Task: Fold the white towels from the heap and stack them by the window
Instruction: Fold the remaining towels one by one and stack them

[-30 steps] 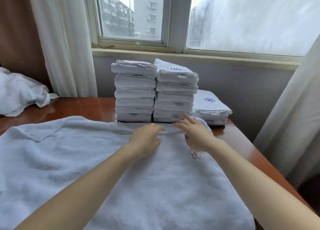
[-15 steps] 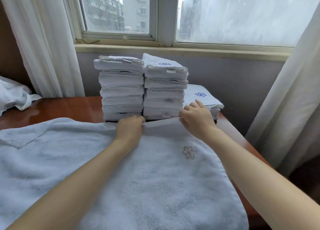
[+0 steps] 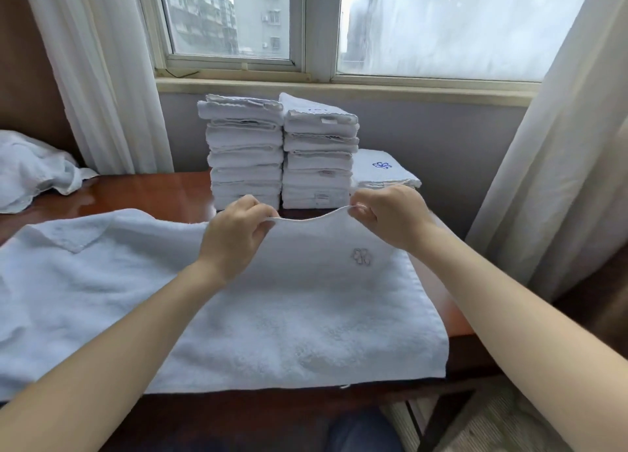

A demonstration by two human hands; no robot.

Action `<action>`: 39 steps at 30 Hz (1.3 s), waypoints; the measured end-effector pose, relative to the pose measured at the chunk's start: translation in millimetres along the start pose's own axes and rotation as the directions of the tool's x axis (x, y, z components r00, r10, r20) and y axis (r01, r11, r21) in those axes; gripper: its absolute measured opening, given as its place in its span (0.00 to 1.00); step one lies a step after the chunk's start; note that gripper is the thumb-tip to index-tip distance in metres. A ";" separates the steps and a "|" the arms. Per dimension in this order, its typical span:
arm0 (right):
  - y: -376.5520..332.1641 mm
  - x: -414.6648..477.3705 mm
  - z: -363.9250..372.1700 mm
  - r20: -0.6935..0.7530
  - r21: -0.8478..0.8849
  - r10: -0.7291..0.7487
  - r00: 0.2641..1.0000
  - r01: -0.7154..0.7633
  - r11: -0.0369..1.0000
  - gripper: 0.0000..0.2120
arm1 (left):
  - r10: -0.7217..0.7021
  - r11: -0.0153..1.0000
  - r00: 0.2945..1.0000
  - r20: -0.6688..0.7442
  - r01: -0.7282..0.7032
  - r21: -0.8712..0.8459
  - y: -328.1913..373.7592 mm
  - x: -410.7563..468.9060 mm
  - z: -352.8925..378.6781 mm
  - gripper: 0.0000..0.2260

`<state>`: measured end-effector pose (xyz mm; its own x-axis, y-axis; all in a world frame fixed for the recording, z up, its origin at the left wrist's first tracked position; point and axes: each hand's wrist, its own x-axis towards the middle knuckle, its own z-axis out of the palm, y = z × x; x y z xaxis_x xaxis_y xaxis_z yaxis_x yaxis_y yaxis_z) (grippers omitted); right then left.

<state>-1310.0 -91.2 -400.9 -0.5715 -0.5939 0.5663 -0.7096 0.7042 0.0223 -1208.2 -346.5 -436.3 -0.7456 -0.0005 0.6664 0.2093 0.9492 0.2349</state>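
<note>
towel (image 3: 289, 315) lying lengthwise left-right, far hem pinched in left grip (image 3: 234, 237), right grip (image 3: 390, 217)

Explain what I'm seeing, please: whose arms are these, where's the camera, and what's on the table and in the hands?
No machine here: these are a person's two bare arms, filmed by one camera worn on the head, looking forward and down. A big white towel lies spread on the wooden table. The left hand and right hand each pinch its far edge, raised slightly. Behind stand stacks of folded towels under the window; an unfolded heap lies far left.
</note>
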 end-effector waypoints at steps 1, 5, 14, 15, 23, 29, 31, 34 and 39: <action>-2.8 -5.7 -1.4 0.046 0.000 -0.011 0.999 0.011 1.000 0.09 | 0.013 1.000 1.000 0.018 -0.013 -0.005 1.5 -7.6 -1.9 0.04; -15.3 -34.0 -3.5 0.210 -0.016 -0.026 0.977 0.030 0.999 0.08 | 0.069 0.998 0.990 0.122 -0.068 -0.015 5.1 -36.4 -4.2 0.04; -45.9 -74.6 -5.9 0.435 0.145 0.254 0.864 -0.346 0.927 0.13 | 0.051 0.999 0.957 0.286 -0.049 -0.013 6.4 -61.2 2.5 0.10; -52.8 -74.6 -2.0 0.421 0.152 0.289 0.859 -0.381 0.912 0.15 | 0.052 0.999 0.962 0.268 -0.053 -0.002 7.6 -58.5 5.9 0.09; -51.7 -86.1 50.8 0.577 -0.019 0.384 0.721 -0.459 0.888 0.28 | -0.078 0.992 0.783 0.617 -0.001 0.127 20.8 -51.2 49.6 0.25; 2.2 -78.7 63.6 0.514 0.014 0.387 0.766 -0.458 0.889 0.28 | -0.122 0.984 0.771 0.625 0.014 0.176 46.2 -30.1 80.6 0.27; 21.3 -76.9 64.8 0.510 0.009 0.386 0.769 -0.453 0.891 0.28 | -0.132 0.984 0.778 0.614 0.030 0.174 55.0 -22.2 93.3 0.27; 43.7 -74.5 65.6 0.500 0.026 0.385 0.776 -0.458 0.888 0.27 | -0.149 0.984 0.791 0.593 0.056 0.172 65.5 -10.7 109.6 0.27; 67.5 -72.2 69.8 0.497 0.042 0.407 0.767 -0.489 0.871 0.27 | -0.158 0.981 0.802 0.575 0.063 0.182 75.0 4.8 130.7 0.28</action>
<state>-1345.3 -28.0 -497.8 -0.9315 -0.3622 0.0341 -0.3559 0.8878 -0.2919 -1278.8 -234.2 -507.9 -0.9954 0.0303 0.0905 0.0432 0.9886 0.1442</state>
